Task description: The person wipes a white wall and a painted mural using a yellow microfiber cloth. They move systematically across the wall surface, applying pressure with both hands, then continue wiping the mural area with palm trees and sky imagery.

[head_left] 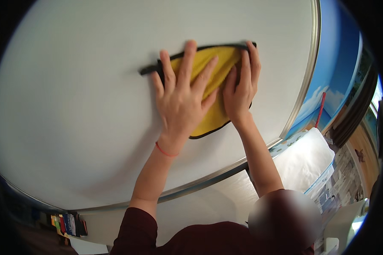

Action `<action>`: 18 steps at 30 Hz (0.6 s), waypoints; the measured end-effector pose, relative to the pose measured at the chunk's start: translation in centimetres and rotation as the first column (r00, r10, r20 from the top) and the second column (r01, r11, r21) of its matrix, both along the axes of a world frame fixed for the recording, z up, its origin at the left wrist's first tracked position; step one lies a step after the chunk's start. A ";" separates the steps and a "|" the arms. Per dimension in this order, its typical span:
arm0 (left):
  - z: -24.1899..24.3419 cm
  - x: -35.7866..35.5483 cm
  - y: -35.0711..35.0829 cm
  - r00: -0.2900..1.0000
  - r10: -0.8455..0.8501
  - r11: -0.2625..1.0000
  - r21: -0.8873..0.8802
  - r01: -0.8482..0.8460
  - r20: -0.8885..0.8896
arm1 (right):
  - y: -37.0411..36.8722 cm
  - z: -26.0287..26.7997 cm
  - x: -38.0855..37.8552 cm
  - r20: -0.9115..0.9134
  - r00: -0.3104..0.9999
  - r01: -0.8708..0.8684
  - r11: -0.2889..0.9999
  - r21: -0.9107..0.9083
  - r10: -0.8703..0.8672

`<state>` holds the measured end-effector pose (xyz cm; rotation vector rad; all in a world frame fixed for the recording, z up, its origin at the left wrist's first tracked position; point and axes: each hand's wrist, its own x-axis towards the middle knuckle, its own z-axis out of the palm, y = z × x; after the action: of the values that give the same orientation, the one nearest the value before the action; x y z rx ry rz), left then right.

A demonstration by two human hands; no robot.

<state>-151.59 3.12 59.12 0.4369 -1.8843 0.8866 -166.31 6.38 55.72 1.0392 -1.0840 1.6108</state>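
Observation:
A yellow cloth with black edging (221, 75) lies folded against a large whiteboard (83, 95). My left hand (183, 92) is spread flat over the cloth's left part, with its fingers apart and pointing up the board; a thin red band circles that wrist. At the cloth's right side, my right hand (242, 86) has its fingers bent over the edge near the upper right corner, holding the cloth. The palms of both hands are hidden from view.
The board has a metal frame (306, 79). Below it runs a pale surface (210, 200). Right of the frame are a white cushion-like thing (304, 159), a red stick (321, 110) and a dark curtain (354, 118). Several books or similar items (68, 224) stand at lower left.

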 end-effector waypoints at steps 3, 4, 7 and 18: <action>0.5 -1.7 -0.3 1.000 0.011 0.999 -0.032 -0.011 0.005 | -0.4 1.2 -0.7 -0.016 1.000 0.007 1.000 -0.006 -0.007; -0.5 -2.3 0.0 0.999 0.034 0.999 -0.024 -0.033 0.033 | -0.5 0.9 -1.0 -0.017 1.000 0.005 1.000 0.000 -0.005; -4.9 -3.5 0.7 0.985 0.043 0.999 0.005 -0.045 0.168 | -0.1 -4.0 -1.5 -0.021 0.999 0.043 0.998 0.036 -0.042; -3.7 -10.7 1.7 0.998 0.023 0.999 0.028 -0.025 0.061 | 1.3 -1.9 -7.6 -0.007 0.999 0.053 0.998 0.029 -0.053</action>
<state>-162.32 4.84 55.46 0.4549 -1.9532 0.8989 -173.96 7.68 53.84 1.0258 -1.1252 1.5522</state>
